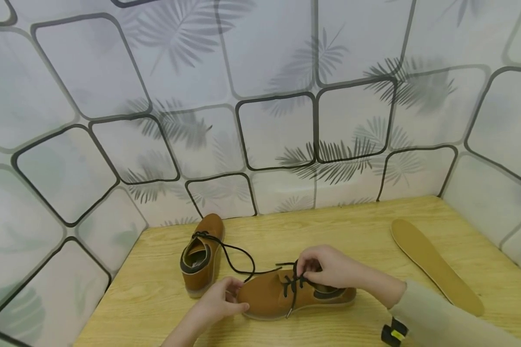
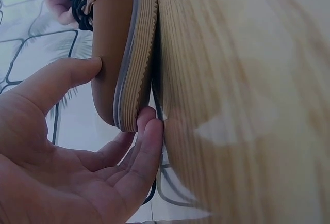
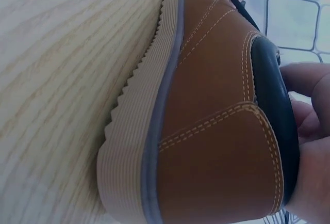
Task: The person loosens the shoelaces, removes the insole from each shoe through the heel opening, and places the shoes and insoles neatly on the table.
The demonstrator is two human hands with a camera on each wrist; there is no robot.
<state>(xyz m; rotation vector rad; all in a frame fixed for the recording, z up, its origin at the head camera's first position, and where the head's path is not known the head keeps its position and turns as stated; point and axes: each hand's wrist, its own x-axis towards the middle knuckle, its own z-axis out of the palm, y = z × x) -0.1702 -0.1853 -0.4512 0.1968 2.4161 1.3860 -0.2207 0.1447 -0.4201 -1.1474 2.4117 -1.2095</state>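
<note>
Your left hand (image 1: 217,300) grips the toe of the shoe (image 1: 262,295), upright on the surface (image 1: 351,231); at its opening, your right hand (image 1: 332,266) pinches its lace (image 1: 294,288). Behind the shoe trails a second lace (image 1: 260,273), from the other shoe (image 1: 215,255); a hasty pull could tangle the pair.

pale sleeve (image 1: 447,311), black wrist camera (image 1: 389,336), yellow label (image 1: 397,334)

- Brown shoe (image 1: 262,295) stood upright, sole-down on wood-grain surface (image 1: 134,289); toe L, heel R in head view.
- Upper had pale dbl stitching & dark collar (image 3: 281,115).
- Sole (image 2: 138,74) was beige, ridged, w/ grey-blue strip above.
- Black lace (image 1: 293,287) ran crisscross thru front; one end hung down near side.
</note>
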